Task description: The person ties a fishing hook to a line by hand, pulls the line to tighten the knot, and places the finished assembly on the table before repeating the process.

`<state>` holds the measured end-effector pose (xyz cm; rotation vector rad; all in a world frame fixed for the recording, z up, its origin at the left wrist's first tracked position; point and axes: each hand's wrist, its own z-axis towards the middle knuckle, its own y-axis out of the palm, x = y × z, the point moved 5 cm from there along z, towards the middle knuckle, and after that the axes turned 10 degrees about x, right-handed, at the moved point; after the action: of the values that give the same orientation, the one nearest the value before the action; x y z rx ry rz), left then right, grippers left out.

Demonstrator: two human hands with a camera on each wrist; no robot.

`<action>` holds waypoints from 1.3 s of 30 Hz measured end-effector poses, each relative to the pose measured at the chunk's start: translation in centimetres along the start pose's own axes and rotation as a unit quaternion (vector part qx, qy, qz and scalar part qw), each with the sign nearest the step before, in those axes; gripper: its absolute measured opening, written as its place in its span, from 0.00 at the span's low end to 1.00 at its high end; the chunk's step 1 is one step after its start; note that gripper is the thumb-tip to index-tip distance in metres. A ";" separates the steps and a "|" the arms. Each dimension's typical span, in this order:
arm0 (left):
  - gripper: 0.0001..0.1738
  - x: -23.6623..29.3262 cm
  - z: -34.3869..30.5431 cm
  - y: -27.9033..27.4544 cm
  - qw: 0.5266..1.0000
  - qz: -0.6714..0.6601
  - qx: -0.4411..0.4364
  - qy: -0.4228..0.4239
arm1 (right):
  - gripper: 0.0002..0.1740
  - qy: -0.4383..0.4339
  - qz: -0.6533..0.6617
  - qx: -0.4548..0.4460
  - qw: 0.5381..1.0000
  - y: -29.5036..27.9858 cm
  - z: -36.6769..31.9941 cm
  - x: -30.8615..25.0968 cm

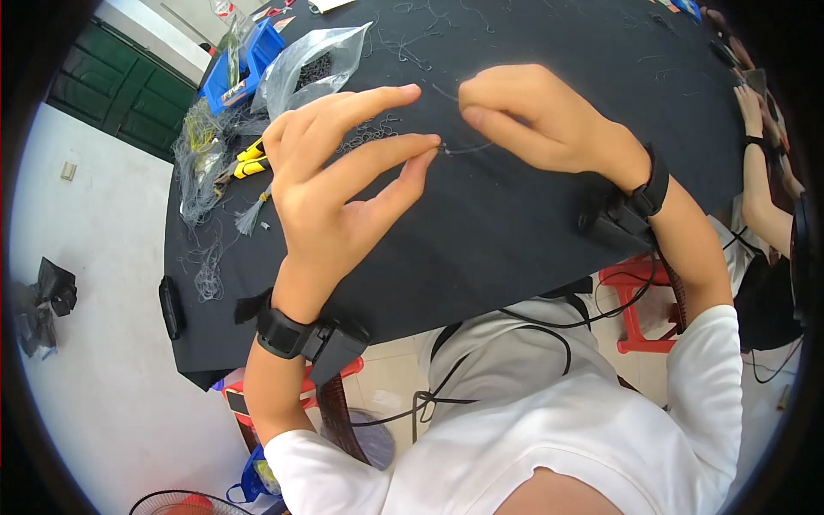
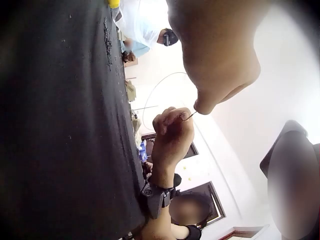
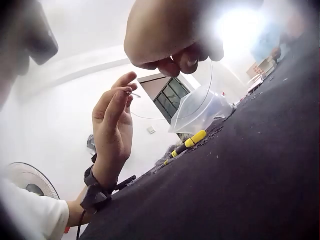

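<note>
There's a thin line [image 1: 470,149] stretched between both hands, just above the middle of the black tabletop [image 1: 515,223]. The left hand [image 1: 343,176] pinches one end in a fingertip grip, its other fingers spread. The right hand [image 1: 536,116] is curled, its grip pinching the line too. At the far left lie yellow-handled pliers [image 1: 249,159] and a clear bag [image 1: 313,64]

Left hand [image 2: 215,55], right hand [image 2: 172,137] pinch thin line [image 2: 150,95]; black table [image 2: 60,125] beside.
</note>
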<state>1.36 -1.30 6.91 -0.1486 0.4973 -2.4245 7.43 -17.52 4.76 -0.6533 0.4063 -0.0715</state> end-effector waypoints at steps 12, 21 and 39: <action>0.09 0.6 0.3 -0.1 1.000 0.003 -0.013 0.026 | 0.05 -0.057 -0.015 -0.035 0.998 -0.1 0.1 -2.0; 0.10 0.6 0.3 -0.3 0.999 0.010 -0.005 0.040 | 0.04 -0.058 -0.014 -0.033 0.998 -0.2 0.1 -1.9; 0.11 0.7 0.3 -0.3 0.999 0.011 -0.007 0.043 | 0.06 -0.053 -0.017 -0.042 0.998 0.0 0.1 -1.9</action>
<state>0.72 -1.60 7.29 -0.0457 0.5511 -2.4139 5.75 -17.14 5.46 -0.7436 0.2970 -0.0530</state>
